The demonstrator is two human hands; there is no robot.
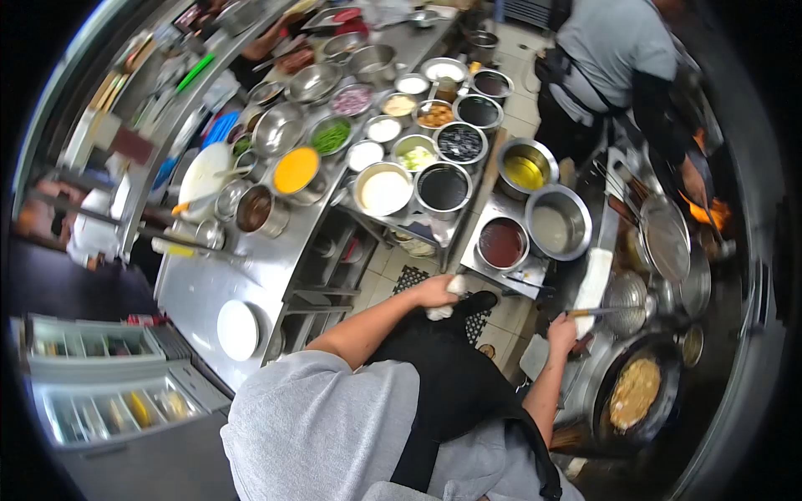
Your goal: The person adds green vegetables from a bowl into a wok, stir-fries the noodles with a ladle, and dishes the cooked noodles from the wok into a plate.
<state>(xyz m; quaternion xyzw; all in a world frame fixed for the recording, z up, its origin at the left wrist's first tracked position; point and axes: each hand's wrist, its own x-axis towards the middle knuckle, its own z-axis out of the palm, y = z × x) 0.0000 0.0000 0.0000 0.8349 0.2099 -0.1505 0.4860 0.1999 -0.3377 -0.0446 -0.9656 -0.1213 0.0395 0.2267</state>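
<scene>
Food (635,394), a flat golden oval, lies in the wok (670,402) at the person's right side, somewhat nearer the body than the right hand (561,332) and off to its right, the two well apart. That hand is closed around the handle of a tool (583,312), whose shaft points right, over or beside a strainer (625,292); its far end is too blurred to tell. Ahead of the apron (451,384), the left hand (430,292) grips a bunched white cloth (441,313).

The step in hand looks like frying, with tool and cloth at the ready. Working the food would call for drawing the tool's end toward the body and down into the wok, the cloth serving if hot metal must be held.

Beyond the hands stand the red pot (503,242), the pale pot (558,224) and the oil pot (526,172), then filled bowls (384,192). Farther on, a co-worker (618,58) stands with one hand (693,182) near a flame (706,214).
</scene>
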